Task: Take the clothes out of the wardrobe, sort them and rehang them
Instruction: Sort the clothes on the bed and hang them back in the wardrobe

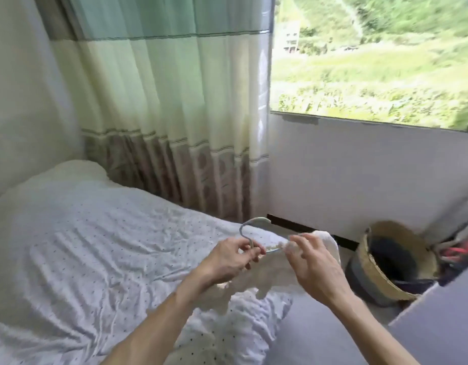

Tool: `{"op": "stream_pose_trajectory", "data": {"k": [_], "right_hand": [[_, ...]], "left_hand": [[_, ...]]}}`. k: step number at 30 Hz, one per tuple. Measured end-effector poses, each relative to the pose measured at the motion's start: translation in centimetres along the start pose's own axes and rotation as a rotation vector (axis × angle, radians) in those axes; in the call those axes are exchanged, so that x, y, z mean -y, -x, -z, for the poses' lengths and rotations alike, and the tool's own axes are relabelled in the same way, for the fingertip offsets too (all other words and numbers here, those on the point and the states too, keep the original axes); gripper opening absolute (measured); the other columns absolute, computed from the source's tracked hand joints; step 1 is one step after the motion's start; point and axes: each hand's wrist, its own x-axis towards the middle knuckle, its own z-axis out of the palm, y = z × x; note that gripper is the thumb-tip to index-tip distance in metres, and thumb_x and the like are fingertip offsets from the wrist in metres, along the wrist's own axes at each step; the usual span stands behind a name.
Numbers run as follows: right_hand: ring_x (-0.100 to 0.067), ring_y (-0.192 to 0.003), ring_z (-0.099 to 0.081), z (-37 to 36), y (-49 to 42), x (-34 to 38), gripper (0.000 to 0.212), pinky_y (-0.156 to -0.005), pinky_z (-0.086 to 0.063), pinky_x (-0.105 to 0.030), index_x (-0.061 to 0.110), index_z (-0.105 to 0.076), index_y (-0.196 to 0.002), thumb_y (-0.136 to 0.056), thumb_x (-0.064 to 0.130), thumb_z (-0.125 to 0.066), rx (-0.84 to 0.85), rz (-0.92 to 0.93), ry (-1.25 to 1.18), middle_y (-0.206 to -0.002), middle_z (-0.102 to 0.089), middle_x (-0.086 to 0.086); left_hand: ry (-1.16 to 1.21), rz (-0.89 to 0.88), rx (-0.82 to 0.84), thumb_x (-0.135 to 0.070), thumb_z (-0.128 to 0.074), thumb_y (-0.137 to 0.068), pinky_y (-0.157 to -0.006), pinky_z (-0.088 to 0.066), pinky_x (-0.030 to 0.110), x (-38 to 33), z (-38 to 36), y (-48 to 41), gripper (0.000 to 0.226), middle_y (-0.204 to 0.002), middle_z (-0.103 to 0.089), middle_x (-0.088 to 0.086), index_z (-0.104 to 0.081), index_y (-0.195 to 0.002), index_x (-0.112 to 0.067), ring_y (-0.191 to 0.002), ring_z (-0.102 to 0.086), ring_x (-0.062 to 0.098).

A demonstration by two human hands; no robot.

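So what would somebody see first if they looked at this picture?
Probably the two hands in the middle: the left hand grips a pale blue plastic hanger and the right hand pinches a fluffy cream knitted garment right next to it, above the bed with the white dotted sheet. Next comes the big window at upper right, bright with green fields, and the woven straw basket on the floor at right.

Bare to the wrist and beyond: the person's left hand (227,262) and right hand (316,270), with the left forearm (154,325) and right forearm (372,327) uncovered down to the picture's lower edge. Whether the grey-lilac cloth (319,341) below them is clothing cannot be told.
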Motion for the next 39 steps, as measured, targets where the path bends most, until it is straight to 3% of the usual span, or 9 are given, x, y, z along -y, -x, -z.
{"op": "stream_pose_trajectory", "data": {"k": [3, 11, 15, 20, 23, 26, 29, 33, 39], "right_hand": [[-0.007, -0.105, -0.059, 3.8, 1.6, -6.2, 0.045, -0.091, -0.048, -0.029, 0.033, -0.047, -0.136, -0.094, 0.049, -0.054, -0.123, -0.12, -0.037, -0.135, -0.044, 0.016], [0.0, -0.085, -0.061, 8.6, 12.0, -14.0, 0.049, -0.081, -0.052, -0.028, 0.036, -0.059, -0.103, -0.085, 0.078, -0.041, -0.004, -0.566, -0.095, -0.093, -0.067, 0.018], [-0.005, -0.084, -0.062, 8.7, 16.2, -15.1, 0.068, -0.079, -0.052, -0.029, 0.033, -0.06, -0.093, -0.072, 0.093, -0.036, 0.002, -0.797, -0.198, -0.09, -0.068, 0.013], [-0.017, -0.101, -0.061, 7.1, 20.7, -15.6, 0.017, -0.08, -0.046, -0.034, 0.038, -0.049, -0.092, -0.095, 0.051, -0.039, -0.158, -1.085, -0.138, -0.104, -0.063, 0.008], [-0.03, -0.105, -0.059, 6.9, 22.9, -15.4, 0.021, -0.074, -0.033, -0.033, 0.024, -0.051, -0.101, -0.104, 0.038, -0.035, -0.211, -1.209, -0.056, -0.109, -0.066, -0.006], [-0.031, -0.096, -0.06, 7.8, 25.0, -14.0, 0.018, -0.068, -0.028, -0.033, 0.028, -0.045, -0.09, -0.103, 0.038, -0.038, -0.286, -1.302, -0.038, -0.088, -0.064, 0.004], [-0.023, -0.078, -0.051, 7.7, 27.7, -12.0, 0.012, -0.067, -0.033, -0.032, 0.033, -0.043, -0.089, -0.101, 0.035, -0.043, -0.379, -1.447, -0.121, -0.068, -0.043, 0.014], [-0.022, -0.066, -0.065, 7.5, 29.9, -10.4, 0.022, -0.062, -0.047, -0.031, 0.026, -0.035, -0.079, -0.099, 0.032, -0.042, -0.43, -1.545, -0.199, -0.064, -0.049, 0.005], [-0.012, -0.049, -0.056, 7.6, 32.3, -8.6, 0.022, -0.047, -0.044, -0.03, 0.026, -0.045, -0.08, -0.101, 0.028, -0.049, -0.918, -1.555, -0.451, -0.068, -0.049, 0.002]], "left_hand": [[0.103, -0.023, 0.06, -0.017, -0.058, -0.1, -0.058, -0.046, 0.016, -4.7, -6.2, -4.9, 0.015, -0.085, -0.069, 0.004, -0.072, -0.101, -0.011, -0.066, -0.062, 0.012], [0.317, 0.041, 0.379, -0.018, -0.062, -0.098, -0.067, -0.049, 0.035, -12.4, -23.2, -11.8, 0.008, -0.083, -0.068, 0.005, -0.069, -0.094, -0.017, -0.067, -0.066, 0.019], [0.411, 0.112, 0.504, -0.012, -0.061, -0.098, -0.058, -0.053, 0.028, -14.2, -30.6, -12.3, 0.004, -0.081, -0.063, 0.004, -0.064, -0.096, -0.011, -0.067, -0.064, 0.019], [0.397, 0.2, 0.736, -0.008, -0.059, -0.098, -0.067, -0.051, 0.033, -15.6, -36.8, -10.5, 0.01, -0.092, -0.064, 0.01, -0.064, -0.106, -0.009, -0.08, -0.067, 0.025], [0.33, 0.178, 0.882, 0.002, -0.055, -0.093, -0.065, -0.047, 0.03, -16.9, -39.0, -8.9, 0.02, -0.083, -0.062, 0.01, -0.065, -0.094, -0.015, -0.079, -0.061, 0.027], [0.267, 0.167, 1.024, 0.004, -0.052, -0.091, -0.06, -0.049, 0.028, -17.8, -41.2, -7.5, 0.024, -0.082, -0.058, 0.011, -0.065, -0.093, -0.016, -0.078, -0.06, 0.028], [0.188, 0.231, 1.148, -0.004, -0.057, -0.086, -0.072, -0.056, 0.032, -18.4, -43.5, -5.4, 0.026, -0.097, -0.062, 0.01, -0.066, -0.109, -0.013, -0.084, -0.066, 0.028], [0.142, 0.257, 1.27, -0.009, -0.058, -0.082, -0.083, -0.053, 0.034, -19.6, -44.8, -2.6, 0.006, -0.087, -0.056, 0.008, -0.06, -0.086, -0.011, -0.084, -0.056, 0.025], [-0.182, -0.19, 1.611, -0.018, -0.058, -0.094, -0.082, -0.045, 0.027, -21.6, -47.4, 0.9, 0.023, -0.113, -0.061, 0.005, -0.057, -0.114, -0.03, -0.102, -0.056, 0.018]]}}
